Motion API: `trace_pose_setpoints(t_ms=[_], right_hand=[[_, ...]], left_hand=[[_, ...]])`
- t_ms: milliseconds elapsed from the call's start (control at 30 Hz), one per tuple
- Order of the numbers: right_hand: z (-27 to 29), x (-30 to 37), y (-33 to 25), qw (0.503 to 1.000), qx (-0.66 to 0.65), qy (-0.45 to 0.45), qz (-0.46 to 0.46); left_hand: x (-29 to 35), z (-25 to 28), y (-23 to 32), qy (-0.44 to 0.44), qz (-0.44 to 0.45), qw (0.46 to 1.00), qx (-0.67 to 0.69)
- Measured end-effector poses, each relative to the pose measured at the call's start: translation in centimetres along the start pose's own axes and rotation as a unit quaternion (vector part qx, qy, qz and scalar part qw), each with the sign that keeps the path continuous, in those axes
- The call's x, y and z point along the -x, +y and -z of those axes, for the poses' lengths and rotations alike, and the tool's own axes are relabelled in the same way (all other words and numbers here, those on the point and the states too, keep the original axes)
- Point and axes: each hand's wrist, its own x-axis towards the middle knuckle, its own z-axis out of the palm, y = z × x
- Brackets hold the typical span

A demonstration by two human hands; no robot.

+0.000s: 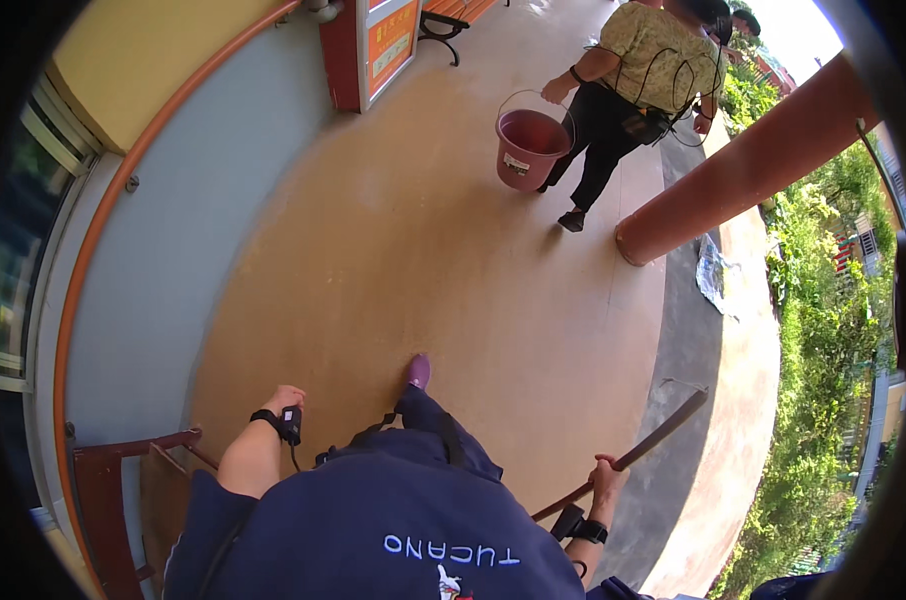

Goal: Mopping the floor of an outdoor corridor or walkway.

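Note:
My right hand is closed round the brown shaft of a long-handled tool, held slanting at my right side. A thin metal piece shows at the tool's far end; its exact kind is unclear. On the left, my left hand hangs in front of my body, fingers loosely curled, with nothing visible in it. A black strap with a small device circles each of my wrists. One purple shoe of mine shows on the tan floor.
Ahead, a person carries a pink bucket. A red column stands on the right, beside greenery. Along the left wall runs an orange handrail, near a brown wooden bench. A sign stand and another bench stand farther off.

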Motion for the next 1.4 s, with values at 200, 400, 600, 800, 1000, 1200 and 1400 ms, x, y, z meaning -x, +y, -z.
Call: trace_pose_setpoints(t_ms=[200, 400, 600, 800, 1000, 1200, 1400], right_hand=[[5.9, -4.0, -22.6, 0.964, -0.224, -0.015, 0.145], [2.8, -8.4, -32.1, 0.906, -0.327, 0.015, 0.269], [-6.1, -16.2, -38.7, 0.844, -0.321, 0.009, 0.43], [-15.4, -28.0, -46.2, 0.87, -0.326, 0.061, 0.364], [-26.7, -36.1, -51.7, 0.822, -0.503, 0.119, 0.239], [-29.7, -39.9, -55.1, 0.845, -0.403, 0.116, 0.331], [-27.6, -46.4, -60.0, 0.814, -0.449, 0.188, 0.317]], left_hand=[[-3.4, 1.6, 9.0, 0.039, 0.01, 0.999, 0.004], [-8.7, -1.0, 19.8, -0.003, -0.04, 0.999, -0.032], [-15.8, -1.5, 30.9, -0.027, -0.049, 0.996, -0.063], [-23.8, 0.0, 40.0, -0.025, -0.026, 0.999, -0.036], [-28.6, -0.4, 52.1, -0.026, -0.002, 0.998, -0.062], [-33.4, -2.4, 64.9, -0.023, -0.061, 0.991, -0.116], [-38.0, -6.8, 75.0, -0.038, -0.039, 0.98, -0.19]])
